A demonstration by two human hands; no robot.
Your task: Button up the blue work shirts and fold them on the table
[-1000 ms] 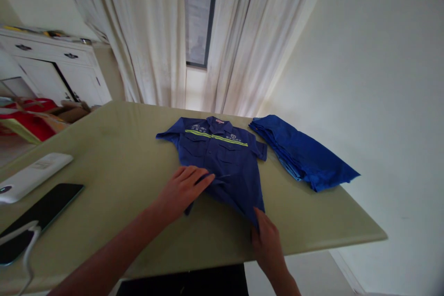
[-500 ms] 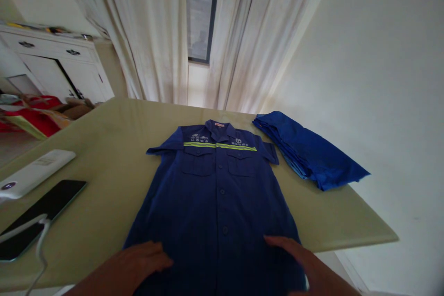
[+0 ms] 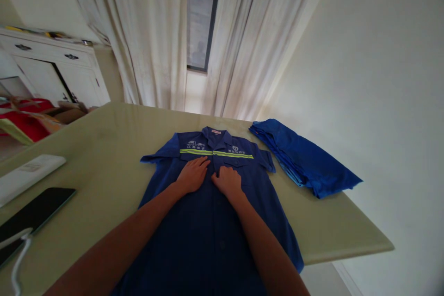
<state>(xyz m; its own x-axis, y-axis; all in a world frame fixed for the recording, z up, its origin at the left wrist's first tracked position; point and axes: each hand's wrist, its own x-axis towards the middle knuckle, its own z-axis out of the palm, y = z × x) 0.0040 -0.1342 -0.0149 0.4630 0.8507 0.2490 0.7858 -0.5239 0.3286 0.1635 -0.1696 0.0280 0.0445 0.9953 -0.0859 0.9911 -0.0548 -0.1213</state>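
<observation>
A dark blue short-sleeved work shirt [image 3: 208, 222] with a yellow-green reflective stripe lies spread out, front up, on the pale green table [image 3: 104, 148]; its hem hangs over the near edge. My left hand [image 3: 192, 175] lies flat on the chest just left of the button line, fingers stretched toward the collar. My right hand [image 3: 227, 180] rests beside it on the right of the button line, fingers flat on the cloth. The two hands nearly touch. Neither holds anything.
A folded bright blue garment [image 3: 301, 157] lies at the table's right rear. A black phone [image 3: 31, 215] with a white cable and a white flat device [image 3: 27, 175] sit at the left. White curtains, a white cabinet [image 3: 52, 69] and red bags [image 3: 24, 120] stand behind.
The shirt went from bunched up to spread flat. My hands moved from its hem near the table's edge up to the chest, side by side.
</observation>
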